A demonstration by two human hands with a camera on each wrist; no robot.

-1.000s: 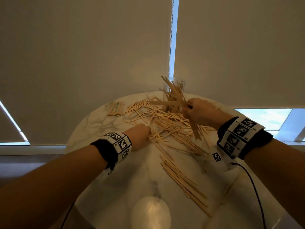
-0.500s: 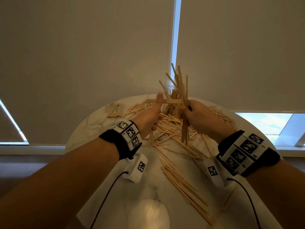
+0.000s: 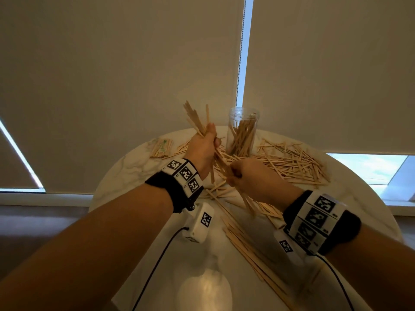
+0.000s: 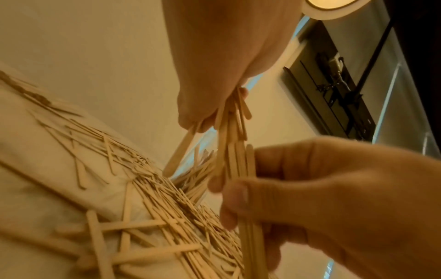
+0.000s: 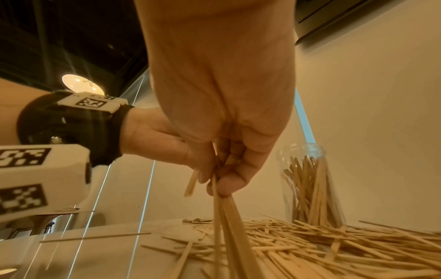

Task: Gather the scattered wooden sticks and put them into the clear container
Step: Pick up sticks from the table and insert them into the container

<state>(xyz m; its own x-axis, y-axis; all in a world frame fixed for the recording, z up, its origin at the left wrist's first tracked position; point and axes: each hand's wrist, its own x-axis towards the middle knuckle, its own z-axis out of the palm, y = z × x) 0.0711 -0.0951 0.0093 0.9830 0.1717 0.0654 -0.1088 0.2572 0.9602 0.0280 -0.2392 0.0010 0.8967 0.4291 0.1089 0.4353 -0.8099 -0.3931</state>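
A bundle of thin wooden sticks (image 3: 195, 118) is held tilted above the table by both hands. My left hand (image 3: 207, 140) grips its upper part, with the stick tops fanning out up and to the left. Lower and nearer to me, my right hand (image 3: 234, 175) grips the bundle's bottom part (image 5: 226, 217). The clear container (image 3: 242, 131) stands upright just right of my left hand, partly filled with sticks. Scattered sticks (image 3: 292, 163) cover the table to its right, and more lie in front (image 3: 244, 241). In the left wrist view both hands close on the same bundle (image 4: 232, 151).
The round marble table (image 3: 125, 169) stands against drawn window blinds. A small wrapped packet of sticks (image 3: 161, 148) lies at the table's far left. Cables run from my wrist cameras over the near edge of the table.
My left hand rose from the table and took hold of the bundle's upper part. The bundle moved left, uncovering the container. My right hand slid down toward me along the sticks.
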